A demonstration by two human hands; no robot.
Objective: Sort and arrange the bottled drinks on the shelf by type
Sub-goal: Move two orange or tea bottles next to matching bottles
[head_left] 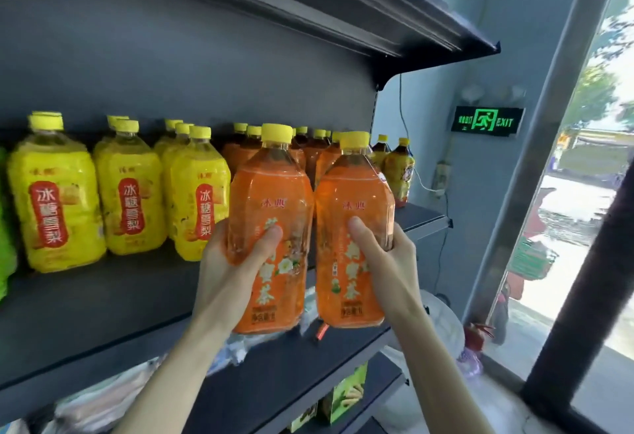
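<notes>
My left hand (230, 272) grips an orange-labelled bottle (271, 200) with a yellow cap. My right hand (384, 262) grips a second orange-labelled bottle (353, 200) of the same kind. Both bottles are upright, side by side, held in front of the dark shelf (103, 300). Behind them stand more orange bottles (315, 152) in rows. Several yellow-labelled bottles (130, 190) fill the shelf's left half. Two dark tea bottles (398, 166) with yellow labels stand at the right end.
A green-labelled bottle (5, 228) shows at the far left edge. Another shelf board (308, 5) hangs overhead. Below are packets and boxes (343, 396). To the right are a lit exit sign (487, 121), a fan (442, 324) and a glass door frame (583, 262).
</notes>
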